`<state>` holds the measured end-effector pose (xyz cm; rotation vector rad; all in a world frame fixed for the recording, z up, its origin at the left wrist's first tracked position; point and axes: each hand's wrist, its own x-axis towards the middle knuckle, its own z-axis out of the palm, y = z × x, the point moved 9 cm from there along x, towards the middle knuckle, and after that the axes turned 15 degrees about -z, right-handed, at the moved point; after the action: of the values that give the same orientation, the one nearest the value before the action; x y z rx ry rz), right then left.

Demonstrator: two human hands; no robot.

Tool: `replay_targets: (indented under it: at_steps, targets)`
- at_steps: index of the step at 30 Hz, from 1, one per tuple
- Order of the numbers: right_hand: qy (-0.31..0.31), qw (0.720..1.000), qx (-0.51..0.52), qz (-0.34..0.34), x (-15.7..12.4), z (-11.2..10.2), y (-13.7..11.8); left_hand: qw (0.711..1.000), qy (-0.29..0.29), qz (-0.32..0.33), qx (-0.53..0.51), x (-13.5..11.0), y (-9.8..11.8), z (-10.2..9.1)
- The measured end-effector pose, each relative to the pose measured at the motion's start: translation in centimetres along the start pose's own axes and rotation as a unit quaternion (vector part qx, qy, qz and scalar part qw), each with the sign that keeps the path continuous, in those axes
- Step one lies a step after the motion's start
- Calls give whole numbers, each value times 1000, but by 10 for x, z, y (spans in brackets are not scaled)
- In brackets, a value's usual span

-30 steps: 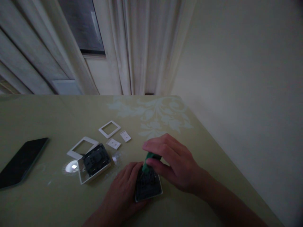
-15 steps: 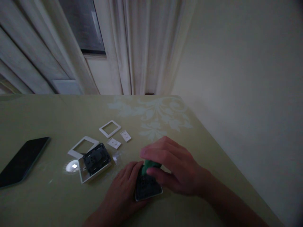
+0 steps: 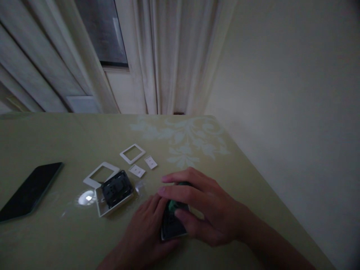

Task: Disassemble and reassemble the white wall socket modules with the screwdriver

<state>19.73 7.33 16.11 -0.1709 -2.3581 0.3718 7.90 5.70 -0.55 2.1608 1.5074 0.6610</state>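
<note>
My left hand [image 3: 149, 227] is closed around the left side of a black switch module with a pale rim [image 3: 172, 227], low on the table. My right hand [image 3: 205, 204] arches over the same module, thumb and fingers bent around a small green tool [image 3: 173, 205], possibly a stubby screwdriver. Most of the tool lies hidden under the fingers, and its lower end does not show. Left of my hands, a second black module [image 3: 116, 187] rests tilted in a white open box [image 3: 104, 210].
Two white square frames [image 3: 132, 161] [image 3: 91, 182] lie beyond the box, one touching it. Two small white plates [image 3: 137, 171] [image 3: 151, 162] are beside them. A dark phone-like slab [image 3: 30, 191] lies far left. The table [image 3: 242, 180] meets a wall on the right.
My right hand has turned and lowered over the green tool, its fingers reaching farther left and covering more of the module. My left hand keeps its hold. The view has shifted slightly.
</note>
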Motion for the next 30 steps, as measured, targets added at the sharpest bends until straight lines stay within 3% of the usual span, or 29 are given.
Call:
replay_targets:
  at_steps: [3, 6, 9, 13, 20, 24, 27, 30]
  targets:
    - [7, 1000, -7, -1, 0, 0, 1, 999, 10, -5, -32, 0, 0, -18]
    - [24, 1000, 1, -13, 0, 1, 0, 992, 23, -10, -126, 2, 2, -41]
    - [34, 999, 16, -24, 0, 4, -1, 977, 10, 13, -212, 6, 10, -51]
    - [47, 998, 34, -10, -3, 11, 1, 960, 3, -14, -280, 13, 2, -45]
    - [54, 993, 86, 63, -9, 23, 8, 955, 48, -87, -278, 4, -40, -28]
    - [75, 983, 136, 95, -11, 25, 13, 960, 36, -88, -263, 6, -36, -29]
    - [81, 980, 155, 100, -11, 28, 13, 947, 32, -107, -300, 10, -32, -34]
    - [87, 979, 152, 109, -11, 28, 13, 948, 18, -80, -309, 14, -22, -39]
